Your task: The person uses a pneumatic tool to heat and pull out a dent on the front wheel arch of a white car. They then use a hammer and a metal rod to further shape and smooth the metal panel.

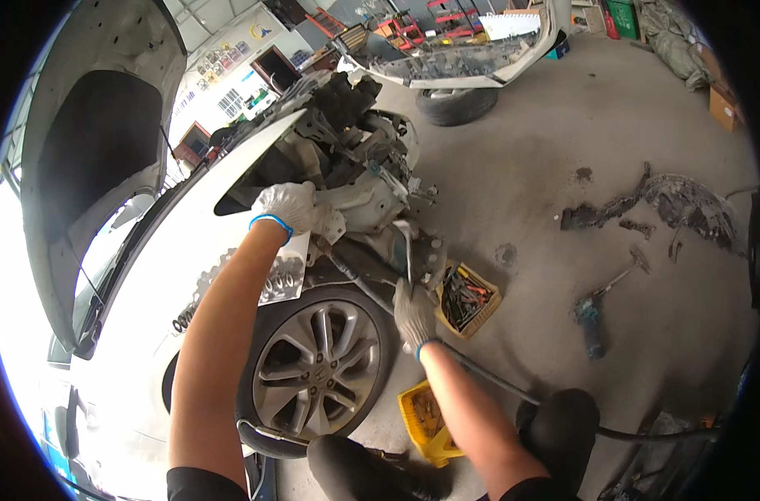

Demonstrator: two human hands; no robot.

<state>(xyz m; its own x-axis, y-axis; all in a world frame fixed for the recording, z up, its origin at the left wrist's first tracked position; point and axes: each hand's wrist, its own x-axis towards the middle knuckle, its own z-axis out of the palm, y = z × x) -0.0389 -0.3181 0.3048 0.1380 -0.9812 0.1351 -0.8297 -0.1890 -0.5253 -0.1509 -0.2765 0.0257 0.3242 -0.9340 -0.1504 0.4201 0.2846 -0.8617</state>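
Surface: a stained grey concrete floor point(563, 150) in a car workshop, with red racks at the far wall and a second white car body point(455, 63) raised behind a loose tyre point(457, 104). Packages and signs: a brown cardboard box point(724, 106) at the far right edge; a round yellow-and-blue sign point(260, 31) high on the back wall, with small framed notices below it, too small for us to make out; a green crate point(623, 17) at the top. On the floor to our right we list a torn black liner panel point(672, 204), a cordless power tool point(591, 321) with a long bit, a yellow tray of hand tools point(467, 299) just beside the car, and a second yellow tray point(426, 422) by our knees. Main item: a white car point(188, 267), hood point(96, 150) propped up, front bumper off, bare brackets and black engine parts exposed above the alloy front wheel point(317, 367). Our left hand point(286, 206), in a white knit glove with a blue cuff, grips the bare front edge of the fender. Our right hand point(413, 313), gloved the same, is closed around a slim metal tool point(408, 250) that stands up into the stripped front corner, just ahead of the wheel. The hands are apart. A dark hose point(513, 388) runs across the floor under the right forearm.
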